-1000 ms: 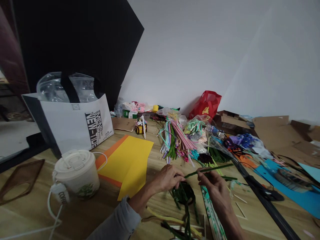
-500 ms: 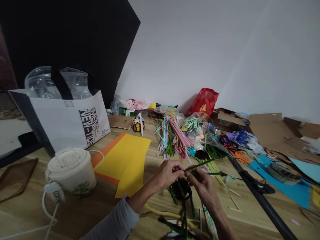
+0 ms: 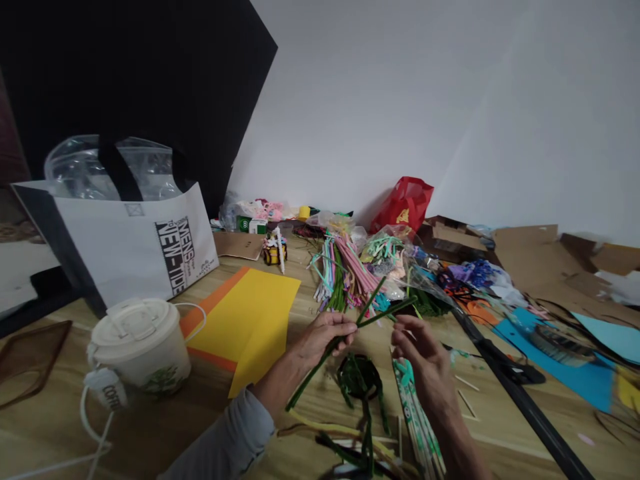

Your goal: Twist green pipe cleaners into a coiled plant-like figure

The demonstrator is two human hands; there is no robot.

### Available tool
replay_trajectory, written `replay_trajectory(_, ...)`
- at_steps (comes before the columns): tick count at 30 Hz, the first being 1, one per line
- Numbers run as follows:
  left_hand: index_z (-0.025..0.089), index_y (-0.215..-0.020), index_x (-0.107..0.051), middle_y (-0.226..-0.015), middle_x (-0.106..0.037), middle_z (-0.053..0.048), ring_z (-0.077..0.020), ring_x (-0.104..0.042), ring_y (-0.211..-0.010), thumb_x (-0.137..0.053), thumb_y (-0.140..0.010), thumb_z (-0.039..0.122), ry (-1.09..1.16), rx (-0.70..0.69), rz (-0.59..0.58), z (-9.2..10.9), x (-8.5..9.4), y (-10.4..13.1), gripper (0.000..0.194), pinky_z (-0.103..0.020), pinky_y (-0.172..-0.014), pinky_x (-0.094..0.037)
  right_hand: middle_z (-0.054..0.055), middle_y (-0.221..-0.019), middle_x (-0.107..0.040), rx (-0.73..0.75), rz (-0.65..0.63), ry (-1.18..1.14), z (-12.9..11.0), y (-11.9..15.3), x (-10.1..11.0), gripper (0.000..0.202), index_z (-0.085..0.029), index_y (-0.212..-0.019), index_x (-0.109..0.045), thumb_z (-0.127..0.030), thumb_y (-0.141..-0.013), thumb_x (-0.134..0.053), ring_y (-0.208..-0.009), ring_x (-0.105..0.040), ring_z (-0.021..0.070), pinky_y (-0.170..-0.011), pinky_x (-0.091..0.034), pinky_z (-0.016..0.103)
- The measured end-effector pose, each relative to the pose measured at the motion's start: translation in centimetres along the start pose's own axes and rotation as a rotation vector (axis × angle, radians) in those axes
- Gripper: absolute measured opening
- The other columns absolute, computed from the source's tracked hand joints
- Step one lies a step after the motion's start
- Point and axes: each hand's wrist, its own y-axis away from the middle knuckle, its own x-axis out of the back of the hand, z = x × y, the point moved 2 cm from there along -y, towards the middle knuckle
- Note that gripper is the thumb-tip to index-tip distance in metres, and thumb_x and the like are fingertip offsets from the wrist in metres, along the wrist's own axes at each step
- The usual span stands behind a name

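Dark green fuzzy stems (image 3: pixel 376 316) cross each other in my left hand (image 3: pixel 327 333), pinched between thumb and fingers. Two ends spread up and right from the pinch, and another length slants down to the left. My right hand (image 3: pixel 420 347) is just right of the stem tips, fingers curled but apart, with nothing visible in it. Below and between the hands, a dark round piece with green stems (image 3: pixel 359 377) lies on the wooden table (image 3: pixel 210 427). Yellow and brown strands (image 3: pixel 340 427) and more green stems lie nearer the front.
Bundles of coloured stems (image 3: pixel 345 267) lie behind my hands. Yellow sheets (image 3: pixel 255 307), a white lidded cup (image 3: pixel 143 347) and a white bag (image 3: pixel 130 240) are on the left. A black bar (image 3: pixel 520 380), blue sheet (image 3: pixel 565 347) and cardboard boxes (image 3: pixel 530 260) are on the right.
My right hand has let go of the green stems and moved a little right. The stems now form a crossed shape in my left hand, with one length slanting down to the left.
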Motion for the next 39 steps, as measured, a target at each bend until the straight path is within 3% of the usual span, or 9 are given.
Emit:
replay_trajectory(4, 0.012, -0.074, -0.059, -0.056, -0.054, 0.003, -0.0037, -0.04, -0.04, -0.071, -0.067, 0.035, -0.034, 0.042, -0.132, 0.0, -0.3, 0.4, 0.026, -0.016, -0.036, -0.024, 0.005, -0.094, -0.061, 0.045, -0.256, 0.139, 0.5, 0.3, -0.7, 0.023, -0.024, -0.1, -0.064, -0.035, -0.08, -0.065, -0.089, -0.058, 0.0216, -0.063, -0.053, 0.028)
replay_trajectory(9, 0.012, -0.074, -0.06, -0.054, -0.053, 0.003, -0.0034, -0.039, -0.04, -0.069, -0.069, 0.035, -0.107, 0.042, -0.232, 0.0, -1.0, 1.0, 0.026, -0.016, -0.038, -0.025, 0.005, -0.098, -0.063, 0.278, -0.407, 0.336, -0.6, 0.5, -1.0, 0.02, -0.028, -0.104, -0.067, -0.029, -0.086, -0.059, -0.095, -0.059, 0.0218, -0.072, -0.053, 0.03)
replay_trajectory(15, 0.012, -0.071, -0.059, -0.051, -0.051, 0.005, -0.003, -0.037, -0.039, -0.068, -0.07, 0.04, -0.205, 0.051, -0.222, 0.1, -0.9, 1.0, 0.03, -0.017, -0.037, -0.021, 0.005, -0.092, -0.066, 0.432, -0.431, 0.479, -1.7, 0.4, -1.0, 0.022, -0.03, -0.106, -0.068, -0.026, -0.087, -0.057, -0.088, -0.063, 0.022, -0.075, -0.052, 0.034)
replay_trajectory(22, 0.012, -0.073, -0.061, -0.048, -0.05, 0.006, -0.0025, -0.034, -0.035, -0.07, -0.068, 0.043, -0.23, 0.059, -0.242, 0.1, -0.9, 0.9, 0.033, -0.016, -0.035, -0.019, 0.007, -0.101, -0.066, 0.372, -0.398, 0.411, -1.5, 0.4, -0.9, 0.017, -0.03, -0.097, -0.073, -0.031, -0.084, -0.061, -0.097, -0.061, 0.0259, -0.081, -0.051, 0.038)
replay_trajectory(29, 0.011, -0.073, -0.06, -0.059, -0.064, -0.002, -0.0053, -0.048, -0.039, -0.07, -0.07, 0.039, -0.156, 0.018, -0.292, 0.1, -1.5, 1.1, 0.03, -0.017, -0.04, -0.035, 0.007, -0.099, -0.066, 0.269, -0.373, 0.38, -1.4, 0.4, -0.9, 0.012, -0.026, -0.083, -0.074, -0.034, -0.08, -0.065, -0.099, -0.059, 0.0264, -0.081, -0.05, 0.037)
replay_trajectory(34, 0.01, -0.075, -0.061, -0.061, -0.066, -0.004, -0.0063, -0.05, -0.039, -0.069, -0.071, 0.036, -0.127, 0.03, -0.368, 0.2, -1.5, 1.3, 0.027, -0.017, -0.041, -0.037, 0.006, -0.091, -0.066, 0.287, -0.411, 0.37, -2.1, 0.7, -1.0, 0.011, -0.026, -0.081, -0.073, -0.032, -0.082, -0.063, -0.093, -0.061, 0.0248, -0.08, -0.05, 0.037)
replay_trajectory(39, 0.011, -0.074, -0.061, -0.057, -0.063, -0.002, -0.0064, -0.049, -0.037, -0.069, -0.071, 0.039, -0.146, 0.078, -0.426, 0.4, -1.4, 1.4, 0.03, -0.018, -0.04, -0.037, 0.007, -0.102, -0.065, 0.308, -0.48, 0.43, -2.4, 0.7, -0.7, 0.013, -0.028, -0.088, -0.074, -0.03, -0.082, -0.063, -0.104, -0.057, 0.028, -0.088, -0.048, 0.042)
